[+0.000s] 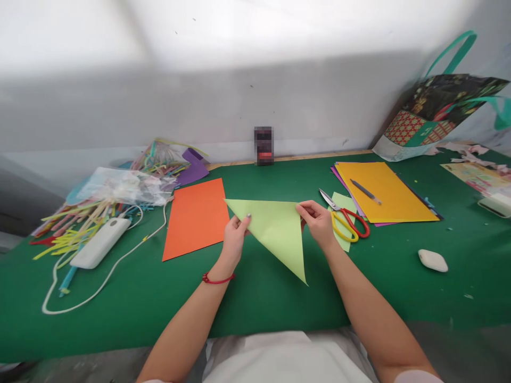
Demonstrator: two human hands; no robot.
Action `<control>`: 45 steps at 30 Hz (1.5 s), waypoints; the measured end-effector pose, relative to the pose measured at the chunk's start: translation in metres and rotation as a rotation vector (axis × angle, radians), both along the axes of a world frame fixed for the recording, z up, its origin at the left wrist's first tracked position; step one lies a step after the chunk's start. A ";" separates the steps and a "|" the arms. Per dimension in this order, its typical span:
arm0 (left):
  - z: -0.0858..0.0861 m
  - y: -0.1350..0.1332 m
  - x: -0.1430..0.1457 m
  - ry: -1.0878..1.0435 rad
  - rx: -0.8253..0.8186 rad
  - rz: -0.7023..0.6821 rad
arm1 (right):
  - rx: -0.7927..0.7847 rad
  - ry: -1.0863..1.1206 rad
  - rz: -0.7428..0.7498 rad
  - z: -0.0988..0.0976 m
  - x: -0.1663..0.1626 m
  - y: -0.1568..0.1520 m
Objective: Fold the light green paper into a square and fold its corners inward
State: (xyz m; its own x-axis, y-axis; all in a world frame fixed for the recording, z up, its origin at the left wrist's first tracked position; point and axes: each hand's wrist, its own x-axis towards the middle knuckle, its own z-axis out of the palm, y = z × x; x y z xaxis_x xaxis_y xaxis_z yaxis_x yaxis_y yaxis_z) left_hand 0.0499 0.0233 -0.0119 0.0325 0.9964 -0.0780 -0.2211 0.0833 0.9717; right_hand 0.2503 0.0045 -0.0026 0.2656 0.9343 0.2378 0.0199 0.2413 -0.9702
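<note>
A light green sheet of paper (279, 229), folded into a triangle, is held up between my two hands over the green table. My left hand (236, 234) pinches its lower left edge, thumb on top. At the upper right corner, my right hand (317, 218) grips the paper between thumb and fingers. One point of the triangle hangs down toward me. Just right of my right hand lie scissors (349, 223) with one yellow and one red handle, resting partly on a light green paper piece (342, 202). An orange sheet (195, 221) lies left of my left hand.
On the right are a stack of yellow and purple sheets (393, 199) with a pen (365, 191) on top, a white case (433, 260) and a patterned bag (427, 117). Leftward lie a white power bank (101, 243), its cable and paper strips (74, 229). A phone-like object (264, 144) leans on the wall.
</note>
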 end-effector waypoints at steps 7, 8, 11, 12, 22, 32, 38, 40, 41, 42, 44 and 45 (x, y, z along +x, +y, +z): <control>-0.002 0.003 -0.002 -0.020 -0.030 -0.022 | -0.020 -0.029 -0.004 -0.004 0.005 0.004; -0.001 0.004 -0.004 -0.011 -0.028 -0.021 | -0.018 -0.038 -0.006 -0.005 0.007 0.004; 0.003 0.007 -0.009 0.028 -0.005 0.005 | -0.006 -0.088 -0.004 -0.007 0.012 0.006; 0.004 0.008 -0.011 0.040 0.002 0.014 | -0.002 -0.106 0.002 -0.007 0.013 0.006; -0.004 0.013 -0.015 0.042 0.033 0.028 | -0.002 -0.094 0.008 -0.011 0.014 0.009; 0.006 0.011 -0.020 0.087 0.096 0.109 | 0.179 -0.388 -0.200 -0.014 0.018 0.005; 0.006 0.010 -0.019 0.063 0.117 0.104 | 0.216 -0.450 -0.246 -0.015 0.020 0.004; 0.006 0.010 -0.018 0.049 0.129 0.106 | 0.215 -0.452 -0.248 -0.015 0.020 0.004; 0.006 0.010 -0.018 0.041 0.134 0.108 | 0.214 -0.451 -0.251 -0.015 0.020 0.004; 0.005 0.010 -0.018 0.031 0.137 0.109 | 0.213 -0.449 -0.255 -0.015 0.019 0.005; 0.005 0.010 -0.018 0.005 0.138 0.107 | 0.209 -0.440 -0.265 -0.016 0.019 0.005; 0.005 0.010 -0.018 -0.011 0.134 0.105 | 0.208 -0.433 -0.270 -0.017 0.020 0.005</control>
State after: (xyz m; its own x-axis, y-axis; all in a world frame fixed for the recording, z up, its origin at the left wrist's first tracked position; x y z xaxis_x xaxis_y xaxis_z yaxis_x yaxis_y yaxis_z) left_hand 0.0321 0.0337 -0.0073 -0.0718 0.9959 0.0555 -0.2324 -0.0708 0.9700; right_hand 0.2699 0.0097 -0.0192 0.3262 0.7679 0.5513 0.4948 0.3582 -0.7918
